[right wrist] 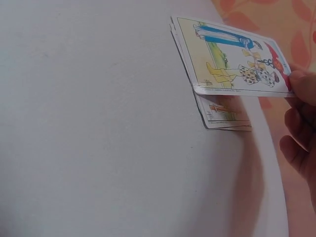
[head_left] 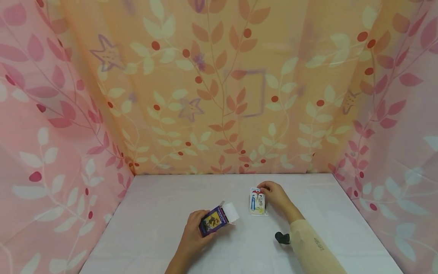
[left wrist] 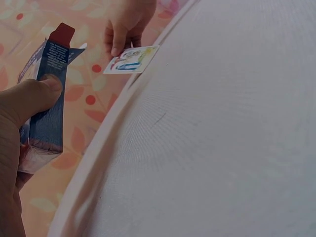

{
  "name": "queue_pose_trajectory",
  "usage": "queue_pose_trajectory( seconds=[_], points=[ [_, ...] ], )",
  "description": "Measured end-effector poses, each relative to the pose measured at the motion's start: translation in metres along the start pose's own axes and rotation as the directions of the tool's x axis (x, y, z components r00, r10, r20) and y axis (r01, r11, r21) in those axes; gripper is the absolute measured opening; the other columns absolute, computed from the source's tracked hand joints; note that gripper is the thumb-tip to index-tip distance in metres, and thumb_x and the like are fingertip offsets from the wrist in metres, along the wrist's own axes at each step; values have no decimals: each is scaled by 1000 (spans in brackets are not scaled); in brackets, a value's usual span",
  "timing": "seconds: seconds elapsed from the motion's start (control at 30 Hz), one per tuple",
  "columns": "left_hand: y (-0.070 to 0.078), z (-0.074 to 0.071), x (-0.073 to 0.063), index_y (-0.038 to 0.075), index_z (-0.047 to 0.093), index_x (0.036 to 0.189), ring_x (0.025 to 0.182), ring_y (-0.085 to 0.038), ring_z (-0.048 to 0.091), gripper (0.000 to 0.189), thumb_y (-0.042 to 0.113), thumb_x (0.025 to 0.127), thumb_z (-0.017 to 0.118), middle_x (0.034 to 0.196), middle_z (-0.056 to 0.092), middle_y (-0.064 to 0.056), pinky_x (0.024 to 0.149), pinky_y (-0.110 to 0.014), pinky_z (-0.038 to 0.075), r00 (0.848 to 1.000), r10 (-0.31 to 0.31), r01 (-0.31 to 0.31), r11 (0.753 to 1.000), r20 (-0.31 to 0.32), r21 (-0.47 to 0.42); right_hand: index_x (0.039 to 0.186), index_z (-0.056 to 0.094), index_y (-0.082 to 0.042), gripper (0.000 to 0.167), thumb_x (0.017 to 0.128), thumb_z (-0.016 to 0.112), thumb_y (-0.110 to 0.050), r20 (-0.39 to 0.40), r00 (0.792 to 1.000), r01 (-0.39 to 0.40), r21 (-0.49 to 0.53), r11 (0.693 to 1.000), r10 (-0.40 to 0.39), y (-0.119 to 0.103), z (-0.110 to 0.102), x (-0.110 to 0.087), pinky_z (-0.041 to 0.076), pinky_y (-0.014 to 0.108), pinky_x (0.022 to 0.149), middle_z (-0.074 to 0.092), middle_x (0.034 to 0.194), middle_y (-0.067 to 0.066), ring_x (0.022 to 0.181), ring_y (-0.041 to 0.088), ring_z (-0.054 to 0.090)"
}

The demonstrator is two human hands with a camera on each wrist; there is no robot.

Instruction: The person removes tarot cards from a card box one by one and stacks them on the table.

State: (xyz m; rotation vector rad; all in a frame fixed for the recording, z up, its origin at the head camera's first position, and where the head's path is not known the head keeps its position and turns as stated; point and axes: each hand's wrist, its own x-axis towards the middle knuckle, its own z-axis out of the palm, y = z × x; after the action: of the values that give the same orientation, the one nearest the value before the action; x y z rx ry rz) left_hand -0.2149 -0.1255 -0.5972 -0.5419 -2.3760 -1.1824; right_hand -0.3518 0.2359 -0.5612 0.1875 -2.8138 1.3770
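My left hand [head_left: 195,234] grips a dark blue card box [head_left: 213,221] with a yellow picture on its front. The box's white flap [head_left: 230,212] stands out at its upper right end; in the left wrist view my thumb presses on the box's side [left wrist: 49,113]. My right hand [head_left: 276,196] pinches the far end of an illustrated card [head_left: 257,203], showing a figure in blue and one in a spotted garment [right wrist: 237,61]. Under that card, other cards [right wrist: 222,111] lie on the table, their corners showing in the right wrist view.
The white-covered table [head_left: 154,213] ends at a floral curtain [head_left: 212,125] at the back, with pink floral curtains [head_left: 44,152] on both sides. A small black object [head_left: 282,238] juts out beside the right sleeve [head_left: 313,243].
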Motion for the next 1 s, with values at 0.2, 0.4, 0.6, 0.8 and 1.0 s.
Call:
queue_pose_trajectory(
  seconds=[0.2, 0.4, 0.6, 0.8, 1.0],
  points=[
    [0, 0, 0, 18, 59, 138, 122, -9, 50, 84, 20, 65, 99, 133, 55, 12, 102, -36, 52, 1000, -2, 2, 1000, 1, -1, 112, 72, -14, 16, 104, 59, -13, -10, 1000, 7, -35, 999, -8, 4, 3, 2, 50, 50, 104, 69, 111, 3, 107, 22, 59],
    [0, 1, 0, 17, 60, 137, 121, -8, 51, 84, 18, 63, 99, 132, 55, 14, 101, -34, 52, 1000, 5, -5, 1000, -11, 2, 111, 73, -12, 15, 103, 60, -12, -24, 998, 60, -65, 996, -62, 9, 6, 5, 50, 51, 101, 70, 110, 3, 108, 23, 61],
    [-1, 1, 0, 15, 60, 137, 121, -9, 51, 83, 18, 64, 99, 132, 55, 14, 101, -34, 52, 1000, 21, -21, 1000, -14, 16, 109, 75, -10, 14, 101, 63, -10, -41, 992, 113, -80, 990, -117, 15, 8, 8, 51, 51, 99, 72, 107, 5, 109, 26, 63],
    [-1, 1, 0, 15, 59, 138, 121, -11, 52, 83, 19, 64, 99, 132, 57, 10, 101, -33, 52, 999, 36, -36, 999, -10, 35, 108, 75, -10, 13, 100, 64, -10, -42, 991, 125, -105, 987, -130, 18, 10, 10, 51, 52, 99, 72, 106, 5, 109, 27, 64],
    [-1, 1, 0, 19, 59, 138, 122, -12, 52, 83, 21, 65, 99, 132, 58, 8, 101, -33, 52, 999, 35, -35, 999, -7, 39, 107, 75, -9, 13, 100, 64, -9, -31, 993, 114, -113, 987, -118, 21, 11, 10, 50, 53, 101, 72, 105, 5, 108, 27, 64]
  ],
)
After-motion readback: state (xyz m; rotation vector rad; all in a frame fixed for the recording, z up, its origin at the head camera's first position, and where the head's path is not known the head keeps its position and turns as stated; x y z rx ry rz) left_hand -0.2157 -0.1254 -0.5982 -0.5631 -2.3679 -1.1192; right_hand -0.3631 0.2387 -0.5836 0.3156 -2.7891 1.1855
